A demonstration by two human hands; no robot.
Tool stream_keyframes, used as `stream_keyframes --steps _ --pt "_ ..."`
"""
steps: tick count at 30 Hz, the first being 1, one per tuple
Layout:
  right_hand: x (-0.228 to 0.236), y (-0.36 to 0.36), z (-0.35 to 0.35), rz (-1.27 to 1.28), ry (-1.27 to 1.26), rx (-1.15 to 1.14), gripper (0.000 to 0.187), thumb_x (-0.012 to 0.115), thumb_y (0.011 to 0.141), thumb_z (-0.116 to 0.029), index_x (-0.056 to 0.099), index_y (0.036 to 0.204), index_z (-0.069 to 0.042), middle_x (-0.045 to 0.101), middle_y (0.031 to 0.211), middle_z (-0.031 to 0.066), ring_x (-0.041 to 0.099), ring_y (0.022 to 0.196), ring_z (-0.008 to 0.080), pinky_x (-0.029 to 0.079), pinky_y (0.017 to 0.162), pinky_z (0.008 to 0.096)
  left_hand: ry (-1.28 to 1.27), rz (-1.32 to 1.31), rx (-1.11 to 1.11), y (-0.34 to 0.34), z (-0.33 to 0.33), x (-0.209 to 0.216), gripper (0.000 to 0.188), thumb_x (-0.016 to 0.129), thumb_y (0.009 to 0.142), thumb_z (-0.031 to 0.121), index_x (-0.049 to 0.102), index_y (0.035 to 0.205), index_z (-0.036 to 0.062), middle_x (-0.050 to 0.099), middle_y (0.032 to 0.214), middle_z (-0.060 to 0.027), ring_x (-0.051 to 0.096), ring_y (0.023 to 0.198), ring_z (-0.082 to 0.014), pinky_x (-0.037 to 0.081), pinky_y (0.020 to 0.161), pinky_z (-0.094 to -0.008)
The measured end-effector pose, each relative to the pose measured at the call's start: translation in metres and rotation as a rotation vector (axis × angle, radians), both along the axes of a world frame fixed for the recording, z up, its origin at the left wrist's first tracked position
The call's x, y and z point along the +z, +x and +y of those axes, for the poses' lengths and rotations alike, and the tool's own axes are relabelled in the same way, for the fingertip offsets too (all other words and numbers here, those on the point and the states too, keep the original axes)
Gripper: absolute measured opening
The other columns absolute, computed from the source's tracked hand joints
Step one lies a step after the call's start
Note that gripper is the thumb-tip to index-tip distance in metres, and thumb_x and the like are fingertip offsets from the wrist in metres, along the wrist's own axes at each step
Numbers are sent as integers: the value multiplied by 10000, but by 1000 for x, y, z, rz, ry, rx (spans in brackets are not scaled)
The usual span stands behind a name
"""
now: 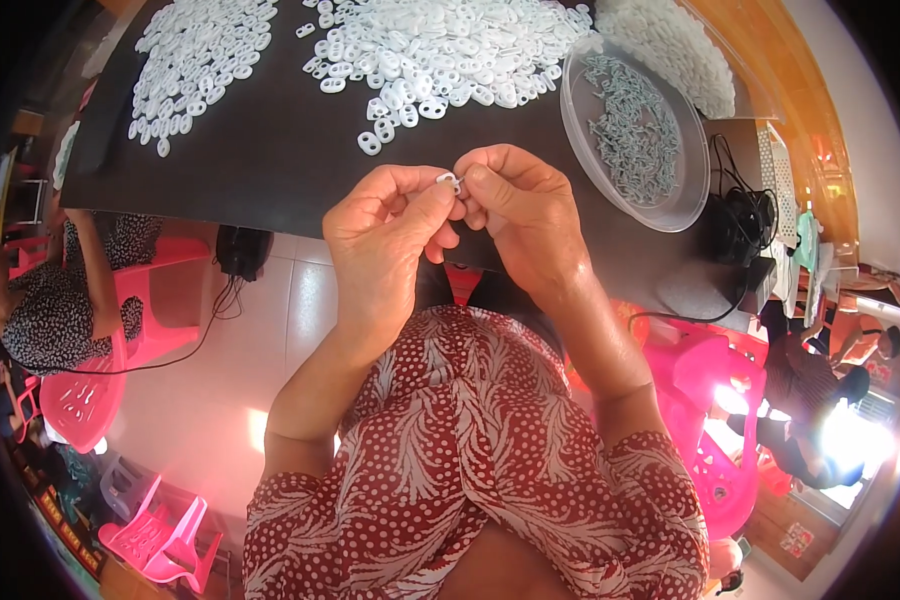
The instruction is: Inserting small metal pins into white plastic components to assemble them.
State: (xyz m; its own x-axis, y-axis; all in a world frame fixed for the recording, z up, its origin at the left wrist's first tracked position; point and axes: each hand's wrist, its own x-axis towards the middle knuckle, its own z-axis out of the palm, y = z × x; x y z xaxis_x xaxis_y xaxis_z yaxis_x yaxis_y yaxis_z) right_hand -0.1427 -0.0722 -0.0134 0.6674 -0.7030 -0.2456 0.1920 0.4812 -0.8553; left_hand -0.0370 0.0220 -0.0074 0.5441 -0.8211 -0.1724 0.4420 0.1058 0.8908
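- The left hand (pixel 385 235) and the right hand (pixel 525 215) meet just above the middle of the frame, fingertips pressed toward each other.
- Between them sits a small white plastic oval piece (pixel 449 181); thumb and forefinger of each hand pinch it from either side, the other fingers curled in beneath.
- The piece is held over the near edge of a dark matte tabletop (pixel 270 150), which fills the upper part of the frame.
- A broad heap of small white plastic oval rings with two holes (pixel 440 50) lies at the upper centre of the tabletop, with a few strays close above the hands.
- A second, thinner spread of the same white rings (pixel 195 55) lies at the upper left.
- A clear round plastic bowl (pixel 585 140) stands at the upper right, just beside the right hand; it holds a pile of small pale grey-green plastic bits (pixel 635 130).
- The person's red blouse with a white leaf print (pixel 470 450) fills the lower centre.
- Bright pink plastic chairs (pixel 715 400) stand at the right, and more at the lower left.
- A seated person in a black-and-white dotted garment (pixel 55 300) is at the left edge.
- Black cables (pixel 740 215) hang off the table at the right.
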Motion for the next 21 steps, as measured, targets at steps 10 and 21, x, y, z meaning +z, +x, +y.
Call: stream_keyframes --steps 10,21 --pt "1 3 7 -18 -53 -55 87 618 855 -64 634 883 17 614 741 37 515 657 81 401 592 209 -39 20 18 -2 2 -4 96 608 875 59 621 906 -30 642 772 -74 565 585 -82 421 493 -194" --pt "1 5 12 -1 -83 -107 93 617 857 -51 632 890 34 617 744 50 511 657 86 419 607 222 -34 24 53 -4 2 -4 68 598 852 20 617 886 -36 641 770 -76 556 577 -78 412 481 -190"
